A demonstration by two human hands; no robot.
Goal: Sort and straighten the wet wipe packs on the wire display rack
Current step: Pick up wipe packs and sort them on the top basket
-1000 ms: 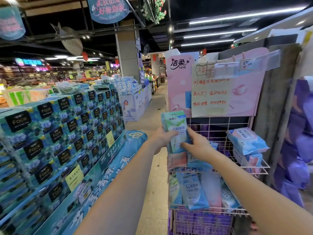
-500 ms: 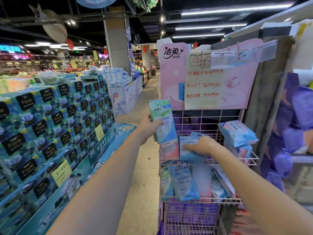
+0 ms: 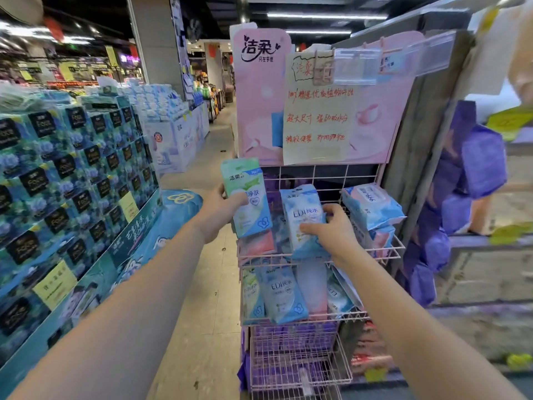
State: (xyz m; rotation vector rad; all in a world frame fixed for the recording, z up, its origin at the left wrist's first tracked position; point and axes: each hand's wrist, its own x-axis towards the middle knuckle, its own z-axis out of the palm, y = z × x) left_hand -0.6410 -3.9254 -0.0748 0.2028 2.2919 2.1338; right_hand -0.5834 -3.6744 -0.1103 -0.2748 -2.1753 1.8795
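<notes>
A pink wire display rack (image 3: 389,255) stands in front of me with several wet wipe packs on its shelves. My left hand (image 3: 219,215) holds a green and blue pack (image 3: 248,194) upright at the top shelf's left end. My right hand (image 3: 331,229) grips a light blue EDI pack (image 3: 302,215) lifted upright in the middle of that shelf. A pink pack (image 3: 256,243) lies under the green one. Thicker blue packs (image 3: 372,206) are stacked at the shelf's right. The lower shelf carries more blue and pink packs (image 3: 284,293) leaning forward.
A tall stack of blue tissue boxes (image 3: 72,180) fills the left side. A tiled aisle floor (image 3: 207,313) runs between it and the rack. A pink sign board (image 3: 317,96) tops the rack. Purple packs (image 3: 473,174) hang at the right. An empty wire basket (image 3: 300,359) sits lowest.
My right hand has lifted the EDI pack from flat on the top shelf to upright. My left hand keeps hold of the green pack, which has stayed at the shelf's left end.
</notes>
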